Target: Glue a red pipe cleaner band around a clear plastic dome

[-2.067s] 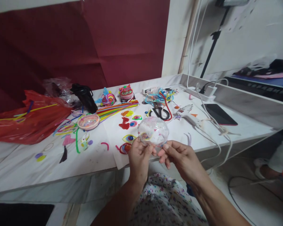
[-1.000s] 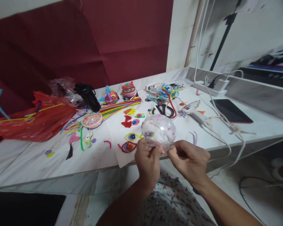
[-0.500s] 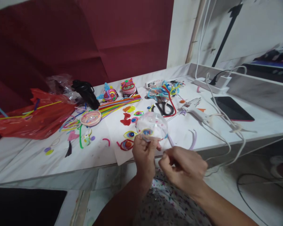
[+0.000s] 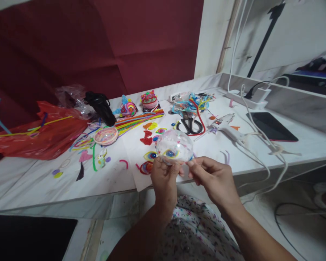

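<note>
A clear, rounded plastic shell (image 4: 179, 143) is held up over the white sheet near the table's front edge. My left hand (image 4: 165, 179) pinches its lower rim between thumb and fingers. Fingers closed, my right hand (image 4: 213, 175) meets the shell's lower right rim; whether it grips the rim or something small there is hidden. Around the shell on the sheet (image 4: 139, 183) lie a yellow-rimmed eye shape (image 4: 151, 156), a red-rimmed one (image 4: 146, 168) and red pieces (image 4: 146, 138).
Behind are black-handled scissors (image 4: 189, 127), pipe cleaners (image 4: 138, 121) and two decorated figures. A glue gun (image 4: 228, 130) with a trailing cable, a tablet (image 4: 271, 126) and a power strip (image 4: 247, 99) stand right. At left lie a red bag (image 4: 51, 134) and a patterned bowl (image 4: 105, 136).
My right hand has moved up and forward to the shell's rim, its fingers now beside those of my left hand. My left hand still holds the shell. The view has shifted slightly.
</note>
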Available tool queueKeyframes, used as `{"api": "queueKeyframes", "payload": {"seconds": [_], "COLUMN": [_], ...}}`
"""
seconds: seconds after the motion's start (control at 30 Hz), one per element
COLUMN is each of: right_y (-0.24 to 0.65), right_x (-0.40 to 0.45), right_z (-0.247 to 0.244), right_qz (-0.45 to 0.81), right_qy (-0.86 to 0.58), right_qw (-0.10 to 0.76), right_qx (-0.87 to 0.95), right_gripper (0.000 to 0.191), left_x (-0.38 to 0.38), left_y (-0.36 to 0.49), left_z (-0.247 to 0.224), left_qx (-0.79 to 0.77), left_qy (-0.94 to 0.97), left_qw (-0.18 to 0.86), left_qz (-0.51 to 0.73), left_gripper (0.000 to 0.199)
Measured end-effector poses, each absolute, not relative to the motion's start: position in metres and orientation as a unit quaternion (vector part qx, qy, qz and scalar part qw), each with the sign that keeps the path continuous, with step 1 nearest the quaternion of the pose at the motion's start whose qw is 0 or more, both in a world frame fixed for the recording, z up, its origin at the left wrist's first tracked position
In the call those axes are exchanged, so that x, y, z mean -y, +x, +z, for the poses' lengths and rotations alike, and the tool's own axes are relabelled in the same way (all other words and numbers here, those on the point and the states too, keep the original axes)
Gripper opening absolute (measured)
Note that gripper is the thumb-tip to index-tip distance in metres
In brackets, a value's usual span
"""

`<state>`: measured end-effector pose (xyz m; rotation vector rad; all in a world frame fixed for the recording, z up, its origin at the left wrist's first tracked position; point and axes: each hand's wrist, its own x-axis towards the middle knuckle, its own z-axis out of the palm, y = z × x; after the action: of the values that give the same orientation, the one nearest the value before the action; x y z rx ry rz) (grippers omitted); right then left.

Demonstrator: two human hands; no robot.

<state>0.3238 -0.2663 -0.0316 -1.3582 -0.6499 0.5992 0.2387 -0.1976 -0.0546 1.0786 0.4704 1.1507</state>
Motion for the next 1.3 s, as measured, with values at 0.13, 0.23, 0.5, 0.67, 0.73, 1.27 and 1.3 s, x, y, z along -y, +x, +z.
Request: {"api": "queueKeyframes", "payload": {"seconds": [0.13, 0.23, 0.5, 0.67, 0.73, 1.27, 1.3], "right_y": [0.324, 0.321, 0.345, 0.359, 0.362, 0.401, 0.403], "right_x": [0.267, 0.266, 0.273, 0.303, 0.315, 0.312, 0.304], "right_z": [-0.035, -0.039, -0.044, -0.029, -0.029, -0.048, -0.047], "right_qz": [0.214, 0.085, -0.290, -0.141, -0.051, -0.139, -0.122], "right_qy": [-0.636, -0.668, -0.685, -0.700, -0.695, -0.732, -0.736], "right_qw": [0.685, 0.680, 0.495, 0.499, 0.464, 0.350, 0.353], "right_qx": [0.283, 0.290, 0.450, 0.491, 0.547, 0.567, 0.565], "right_gripper": [0.025, 0.021, 0.014, 0.022, 0.020, 0.017, 0.015], "left_x": [0.199, 0.202, 0.204, 0.198, 0.196, 0.148, 0.146], "left_y": [0.238, 0.240, 0.237, 0.234, 0.233, 0.178, 0.176], "left_z": [-0.059, -0.060, -0.048, -0.034, -0.032, -0.015, -0.015], "left_qx": [-0.206, -0.205, -0.202, -0.210, -0.213, -0.210, -0.210], "left_qy": [0.501, 0.505, 0.456, 0.428, 0.428, 0.430, 0.428], "left_qw": [0.670, 0.675, 0.722, 0.748, 0.751, 0.664, 0.663], "left_qz": [0.507, 0.497, 0.479, 0.461, 0.456, 0.575, 0.577], "left_gripper": [0.014, 0.016, 0.019, 0.021, 0.021, 0.026, 0.026]}}
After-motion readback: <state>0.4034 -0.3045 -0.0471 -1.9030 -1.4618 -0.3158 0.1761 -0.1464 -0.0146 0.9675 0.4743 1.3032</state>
